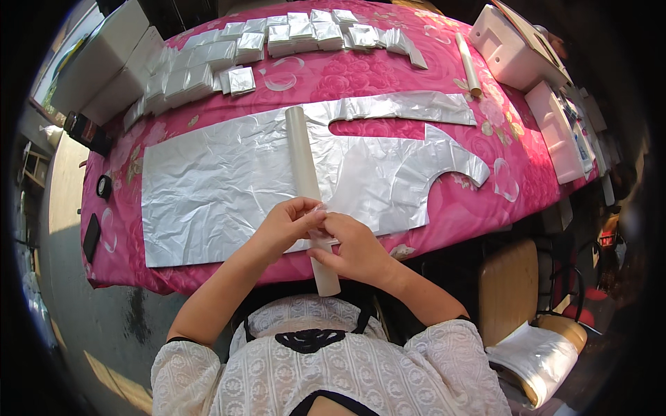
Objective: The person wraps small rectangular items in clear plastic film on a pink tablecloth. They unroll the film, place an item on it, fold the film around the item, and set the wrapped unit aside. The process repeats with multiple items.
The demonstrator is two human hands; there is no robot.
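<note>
- Both left hand [288, 223] and right hand [357, 246] pinch clear-ish film [320, 208]; yanking might rip it tbh
- pale tube [302, 152] overhangs the pink table [354, 75], so a bump could tip it

i can read no words, numbers or signs from my end; any marking on the dark container [87, 133] at the left is too small to make out.

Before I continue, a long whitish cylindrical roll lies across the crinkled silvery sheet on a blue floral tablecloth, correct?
Not blue: the head view shows the floral tablecloth is pink. The long whitish cylindrical roll does lie across the crinkled silvery sheet.
</note>
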